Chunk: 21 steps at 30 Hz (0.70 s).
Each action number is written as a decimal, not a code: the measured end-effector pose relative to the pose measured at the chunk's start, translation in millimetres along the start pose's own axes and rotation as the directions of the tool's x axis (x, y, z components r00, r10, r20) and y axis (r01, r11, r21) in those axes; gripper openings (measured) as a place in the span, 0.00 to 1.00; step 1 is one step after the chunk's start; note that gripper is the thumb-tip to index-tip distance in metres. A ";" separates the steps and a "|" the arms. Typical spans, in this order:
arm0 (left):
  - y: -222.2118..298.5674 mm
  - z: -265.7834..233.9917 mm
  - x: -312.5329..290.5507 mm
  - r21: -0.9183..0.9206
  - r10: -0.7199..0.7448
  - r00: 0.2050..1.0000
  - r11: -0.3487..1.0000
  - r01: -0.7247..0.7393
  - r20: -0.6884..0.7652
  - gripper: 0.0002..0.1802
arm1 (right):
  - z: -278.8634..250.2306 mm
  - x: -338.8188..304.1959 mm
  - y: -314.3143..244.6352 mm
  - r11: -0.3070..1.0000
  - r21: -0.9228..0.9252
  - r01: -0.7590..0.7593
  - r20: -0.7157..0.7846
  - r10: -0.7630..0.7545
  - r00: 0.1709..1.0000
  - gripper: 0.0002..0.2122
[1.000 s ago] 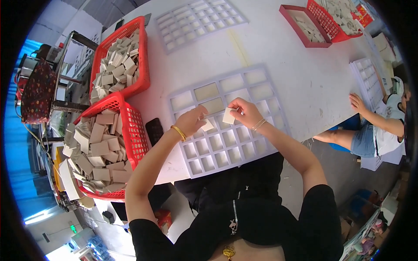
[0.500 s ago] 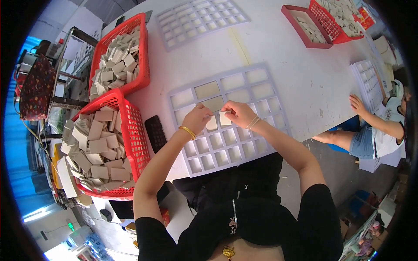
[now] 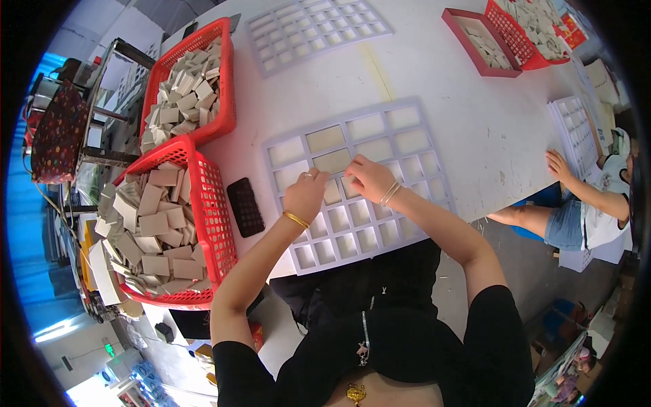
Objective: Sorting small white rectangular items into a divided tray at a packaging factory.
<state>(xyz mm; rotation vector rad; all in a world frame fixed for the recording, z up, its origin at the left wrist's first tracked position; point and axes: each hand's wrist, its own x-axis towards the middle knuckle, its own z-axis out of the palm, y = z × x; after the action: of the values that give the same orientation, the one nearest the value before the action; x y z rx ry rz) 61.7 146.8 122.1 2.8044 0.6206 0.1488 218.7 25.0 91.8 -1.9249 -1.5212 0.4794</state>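
A pale lavender-white compartment tray [image 3: 413, 122] lies in front of me on the table. Two larger beige tiles [image 3: 326, 138] fill compartments in its upper left part. My left hand [image 3: 305, 195] is closed, its bent fingertips at a small cream tile [image 3: 331, 193] in a slot below them. Beside it, my right hand [image 3: 371, 180] is closed too, with thumb and fingers pinched at the top of the neighbouring slot. The small tile there is mostly hidden by the fingers. Other compartments show pale bottoms whose contents I cannot make out.
Red baskets [image 3: 203, 203] heaped with beige tiles stand at the left, beside a black phone [image 3: 245, 207]. Another compartment tray [image 3: 315, 30] lies farther back. A red box [image 3: 481, 44] and a tile basket sit far right. At right, another person's hand [image 3: 557, 165] rests near stacked trays.
Both hands have lowered small cream tiles from above the tray into neighbouring slots. The left hand has turned and now reaches over the slots' upper edge.
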 end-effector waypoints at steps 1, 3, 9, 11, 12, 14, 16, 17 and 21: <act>-3.0 2.1 -1.7 0.000 0.000 1.000 1.000 0.000 0.000 0.10 | -0.6 -0.8 -1.6 0.999 -0.051 -0.014 0.014 0.015 1.000 0.06; -11.2 8.5 -5.3 0.027 0.202 0.979 0.979 -0.203 0.016 0.12 | -1.2 -2.6 -3.2 0.995 -0.093 0.043 -0.040 -0.047 0.998 0.05; -12.6 10.3 -11.8 0.119 0.251 0.962 0.957 -0.263 0.102 0.11 | -3.2 -5.6 -6.7 0.898 -0.418 0.140 0.036 -0.138 0.990 0.02; -14.7 8.7 -12.2 0.116 0.268 0.958 0.953 -0.280 0.106 0.10 | -2.5 -5.3 -12.0 0.863 -0.484 0.146 0.103 -0.110 0.989 0.03; -13.7 5.0 -13.0 0.110 0.286 0.952 0.948 -0.297 0.112 0.10 | -2.1 -5.7 -14.9 0.836 -0.524 0.165 0.141 -0.106 0.984 0.04; -10.3 -4.8 -8.9 0.111 0.252 0.941 0.953 -0.282 0.228 0.14 | -3.5 -5.6 -20.1 0.808 -0.554 0.199 0.180 -0.117 0.977 0.04; -10.1 -19.5 0.3 0.090 0.247 0.883 0.948 -0.305 0.398 0.17 | -5.7 -3.3 -22.3 0.792 -0.580 0.190 0.232 -0.064 0.971 0.05; -15.0 -26.6 5.6 0.108 0.232 0.889 0.949 -0.296 0.395 0.17 | -7.5 -3.0 -23.7 0.792 -0.575 0.203 0.227 -0.084 0.970 0.05; -53.7 -79.2 37.0 0.156 0.295 0.949 0.948 -0.277 -0.113 0.10 | -16.9 -1.6 -25.2 0.773 -0.600 0.207 0.330 0.004 0.944 0.04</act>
<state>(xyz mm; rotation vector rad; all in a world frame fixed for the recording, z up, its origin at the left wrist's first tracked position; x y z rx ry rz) 61.3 228.1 184.8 3.0257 0.2534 0.3679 210.5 22.6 120.9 -2.3176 -2.2013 0.2413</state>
